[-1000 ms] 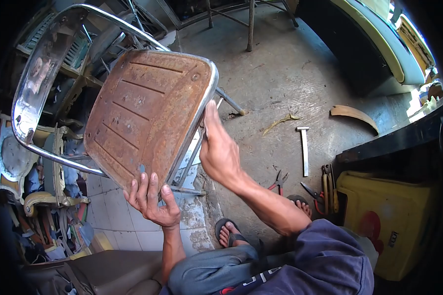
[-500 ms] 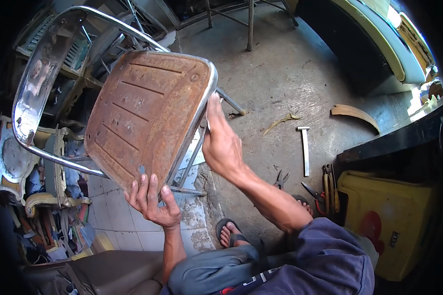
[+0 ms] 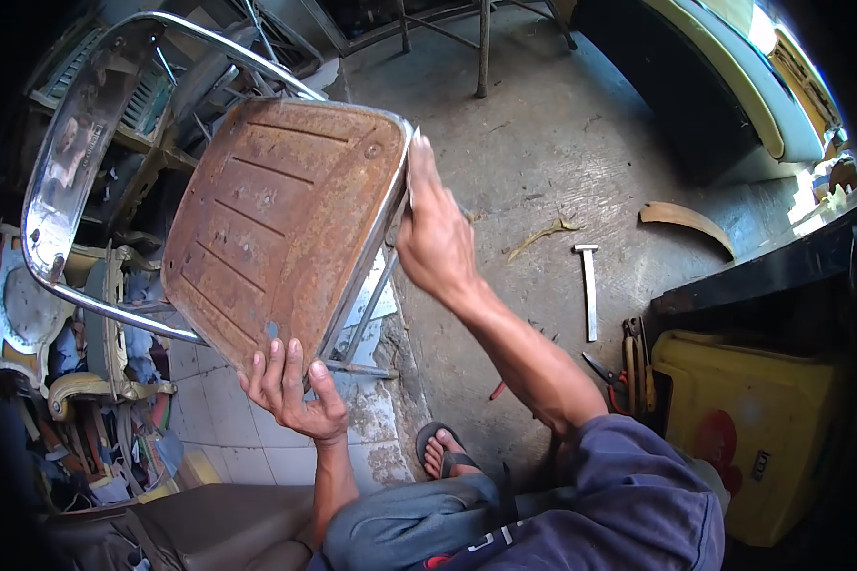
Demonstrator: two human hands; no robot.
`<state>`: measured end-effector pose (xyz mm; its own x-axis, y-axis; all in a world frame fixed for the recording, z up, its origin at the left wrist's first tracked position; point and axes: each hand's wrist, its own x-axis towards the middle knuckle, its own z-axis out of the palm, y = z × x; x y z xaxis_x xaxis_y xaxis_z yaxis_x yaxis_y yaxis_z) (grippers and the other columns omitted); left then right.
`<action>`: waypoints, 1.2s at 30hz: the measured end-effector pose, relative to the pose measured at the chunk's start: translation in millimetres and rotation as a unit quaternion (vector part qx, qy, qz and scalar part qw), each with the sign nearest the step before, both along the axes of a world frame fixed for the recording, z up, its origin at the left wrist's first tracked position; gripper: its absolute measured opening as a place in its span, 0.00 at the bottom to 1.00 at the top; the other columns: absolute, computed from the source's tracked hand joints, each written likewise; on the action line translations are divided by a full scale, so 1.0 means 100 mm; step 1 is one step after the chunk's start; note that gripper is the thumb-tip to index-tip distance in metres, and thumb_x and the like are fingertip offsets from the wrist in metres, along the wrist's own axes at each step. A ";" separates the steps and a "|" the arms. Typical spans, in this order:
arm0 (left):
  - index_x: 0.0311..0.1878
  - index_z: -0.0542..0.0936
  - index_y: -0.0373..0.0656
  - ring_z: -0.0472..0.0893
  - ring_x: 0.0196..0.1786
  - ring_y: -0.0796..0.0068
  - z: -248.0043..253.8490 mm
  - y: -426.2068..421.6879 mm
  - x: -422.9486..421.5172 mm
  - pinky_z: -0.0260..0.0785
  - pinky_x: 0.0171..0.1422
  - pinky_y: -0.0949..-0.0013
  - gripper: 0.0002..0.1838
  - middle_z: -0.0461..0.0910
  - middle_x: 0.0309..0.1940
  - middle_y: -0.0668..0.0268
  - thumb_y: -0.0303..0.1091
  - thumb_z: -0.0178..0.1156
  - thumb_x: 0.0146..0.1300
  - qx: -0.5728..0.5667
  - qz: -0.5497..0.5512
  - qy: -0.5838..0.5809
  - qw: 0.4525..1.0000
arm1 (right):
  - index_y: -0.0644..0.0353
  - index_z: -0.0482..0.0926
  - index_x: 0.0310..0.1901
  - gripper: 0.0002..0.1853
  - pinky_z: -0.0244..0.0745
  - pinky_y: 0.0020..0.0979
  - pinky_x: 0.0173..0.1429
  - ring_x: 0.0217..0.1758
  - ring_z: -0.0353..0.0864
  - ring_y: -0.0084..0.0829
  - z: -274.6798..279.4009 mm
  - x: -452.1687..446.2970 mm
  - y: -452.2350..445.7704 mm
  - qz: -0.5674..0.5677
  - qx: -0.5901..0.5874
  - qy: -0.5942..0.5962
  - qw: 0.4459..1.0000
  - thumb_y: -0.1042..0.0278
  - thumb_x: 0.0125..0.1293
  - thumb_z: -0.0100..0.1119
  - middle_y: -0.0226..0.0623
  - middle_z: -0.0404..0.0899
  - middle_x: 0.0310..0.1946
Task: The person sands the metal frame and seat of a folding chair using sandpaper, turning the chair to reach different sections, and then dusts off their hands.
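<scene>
A metal chair with a rusty brown seat pan (image 3: 267, 209) and a shiny chrome back frame (image 3: 43, 214) is tilted in front of me. My left hand (image 3: 300, 395) grips the seat's near corner, fingers on top and thumb at the side. Along the seat's right edge lies my right hand (image 3: 433, 224), its fingers stretched and pressed together against the rim. A thin pale sheet (image 3: 414, 143) shows between those fingers and the rim; its material is unclear and most of it is hidden.
On the concrete floor to the right lie a hammer (image 3: 590, 290), a curved wooden piece (image 3: 686, 221) and pliers (image 3: 630, 366). A yellow crate (image 3: 743, 428) stands at lower right. Chair parts and scraps (image 3: 95, 419) crowd the left. A dark padded piece (image 3: 686, 86) is at upper right.
My right hand has slid up and away along the seat's right edge, with the pale sheet beneath its fingers. My left hand stays at the corner; the chair has barely shifted.
</scene>
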<state>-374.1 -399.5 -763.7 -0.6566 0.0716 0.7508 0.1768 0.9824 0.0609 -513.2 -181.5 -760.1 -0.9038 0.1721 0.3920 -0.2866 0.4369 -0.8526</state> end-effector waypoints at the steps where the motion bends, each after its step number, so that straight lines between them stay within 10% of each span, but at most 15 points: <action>1: 0.58 0.86 0.43 0.70 0.71 0.54 0.02 0.01 0.05 0.45 0.84 0.43 0.20 0.82 0.61 0.61 0.40 0.58 0.69 0.013 0.001 -0.006 1.000 | 0.65 0.51 0.80 0.41 0.71 0.48 0.73 0.72 0.72 0.57 0.01 -0.04 0.03 -0.015 0.007 -0.005 1.000 0.85 0.64 0.45 0.62 0.55 0.78; 6: 0.58 0.86 0.43 0.70 0.71 0.54 -0.02 -0.04 0.03 0.45 0.83 0.44 0.19 0.82 0.61 0.61 0.39 0.58 0.69 -0.009 0.000 0.002 1.000 | 0.59 0.50 0.82 0.46 0.83 0.44 0.55 0.50 0.81 0.50 -0.09 0.13 -0.09 -0.026 0.070 0.049 0.996 0.86 0.58 0.46 0.57 0.52 0.81; 12: 0.59 0.86 0.42 0.70 0.71 0.54 0.00 0.01 0.01 0.45 0.83 0.43 0.20 0.82 0.61 0.60 0.39 0.58 0.69 0.006 -0.002 0.004 1.000 | 0.52 0.60 0.79 0.46 0.87 0.37 0.42 0.54 0.78 0.46 0.03 0.31 -0.18 -0.023 0.170 0.071 0.983 0.91 0.56 0.49 0.43 0.57 0.81; 27: 0.61 0.85 0.44 0.69 0.72 0.55 0.03 -0.02 0.03 0.43 0.84 0.44 0.19 0.81 0.62 0.62 0.36 0.57 0.70 0.014 -0.014 -0.010 1.000 | 0.54 0.54 0.82 0.47 0.78 0.49 0.60 0.47 0.77 0.54 -0.06 0.31 -0.16 0.022 0.069 0.026 0.997 0.88 0.58 0.48 0.49 0.55 0.80; 36: 0.59 0.85 0.41 0.69 0.71 0.55 0.09 0.07 -0.04 0.43 0.83 0.44 0.18 0.82 0.61 0.61 0.35 0.55 0.73 0.043 -0.023 -0.016 0.999 | 0.46 0.65 0.78 0.46 0.82 0.27 0.25 0.56 0.76 0.42 -0.10 0.66 -0.38 0.028 0.174 0.147 0.973 0.84 0.53 0.56 0.34 0.58 0.81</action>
